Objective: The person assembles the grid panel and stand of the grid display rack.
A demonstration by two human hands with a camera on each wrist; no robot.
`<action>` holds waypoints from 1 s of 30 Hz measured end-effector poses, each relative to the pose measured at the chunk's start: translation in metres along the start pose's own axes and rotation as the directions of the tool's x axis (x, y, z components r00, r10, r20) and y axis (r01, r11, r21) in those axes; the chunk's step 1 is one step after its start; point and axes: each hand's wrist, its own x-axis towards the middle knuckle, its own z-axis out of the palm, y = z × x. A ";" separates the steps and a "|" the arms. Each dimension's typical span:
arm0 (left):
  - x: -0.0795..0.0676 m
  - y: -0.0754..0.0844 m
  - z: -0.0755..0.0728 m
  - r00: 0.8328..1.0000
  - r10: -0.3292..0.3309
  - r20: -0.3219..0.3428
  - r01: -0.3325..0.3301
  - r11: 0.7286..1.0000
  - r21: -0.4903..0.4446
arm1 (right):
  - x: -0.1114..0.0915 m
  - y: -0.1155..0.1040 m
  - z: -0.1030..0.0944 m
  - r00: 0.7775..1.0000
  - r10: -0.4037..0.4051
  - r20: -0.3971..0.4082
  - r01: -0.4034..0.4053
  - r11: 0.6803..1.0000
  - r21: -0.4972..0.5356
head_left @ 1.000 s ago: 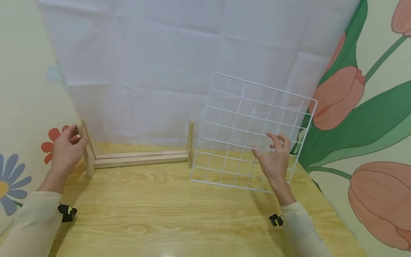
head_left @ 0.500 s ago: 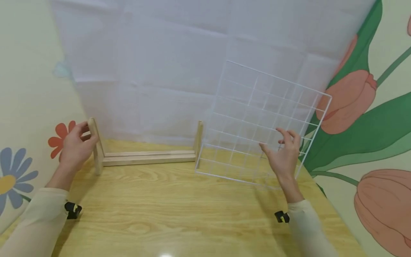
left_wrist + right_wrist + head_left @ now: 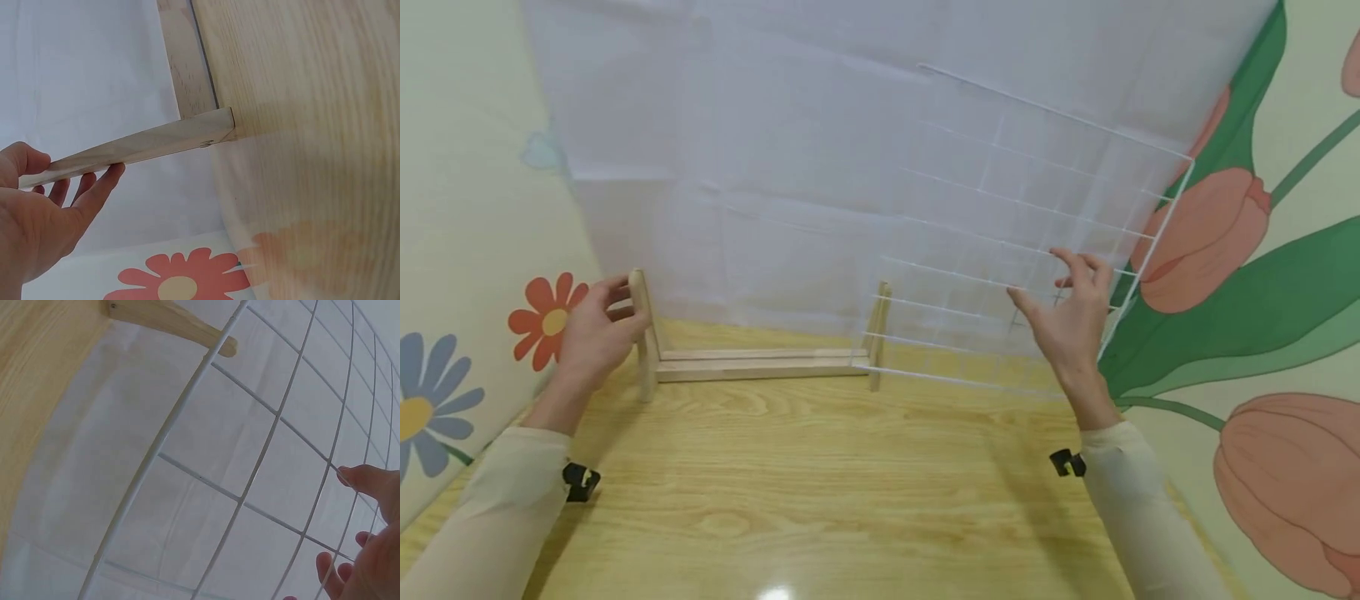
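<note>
My left hand (image 3: pixel 598 333) grips the left upright of a pale wooden stand (image 3: pixel 767 367) at the back of the table. In the left wrist view, thumb and fingers lie on opposite sides of that upright (image 3: pixel 150 140). At the right, my right hand (image 3: pixel 1075 321) holds a white wire grid panel (image 3: pixel 153 453) tilted in the air; its thumb (image 3: pixel 356 478) meets a wire crossing and the other fingers bend around the wires. The panel's lower left corner overlaps the stand's right upright (image 3: pixel 175 325) in view; whether they touch I cannot tell.
The wood-grain table (image 3: pixel 820 492) spreads in front of the stand. Behind hangs a creased white cloth (image 3: pixel 775 150). Walls painted with flowers stand close on both sides, a large tulip (image 3: pixel 1292 483) at the right. Each sleeve bears a small black device (image 3: pixel 580 482).
The grid panel has risen and shifted left relative to the stand, its lower left corner now across the right upright. My right hand has lifted with it. The left hand keeps its grip.
</note>
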 end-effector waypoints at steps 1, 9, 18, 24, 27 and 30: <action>0.000 0.000 0.003 1.000 0.007 -0.001 -0.007 1.000 -0.002 | 0.004 -0.002 -0.001 1.000 -0.008 0.001 0.008 1.000 0.001; 0.000 0.006 0.025 0.997 0.074 0.019 -0.073 0.997 -0.025 | 0.028 -0.011 -0.005 0.998 -0.054 -0.021 0.054 0.998 -0.018; -0.005 0.014 0.048 0.986 0.159 0.043 -0.155 0.984 -0.084 | 0.053 -0.021 0.002 1.000 -0.029 0.000 0.029 1.000 -0.001; -0.006 0.022 0.070 0.976 0.194 0.101 -0.179 0.973 -0.146 | 0.062 -0.024 0.007 1.000 -0.027 0.005 0.027 0.999 0.021; -0.006 0.030 0.082 0.970 0.201 0.134 -0.176 0.968 -0.179 | 0.066 -0.026 0.010 1.000 -0.014 0.013 0.014 1.000 0.023; -0.005 0.038 0.092 0.965 0.201 0.165 -0.164 0.963 -0.216 | 0.072 -0.030 0.013 1.000 0.003 0.030 -0.004 0.999 0.037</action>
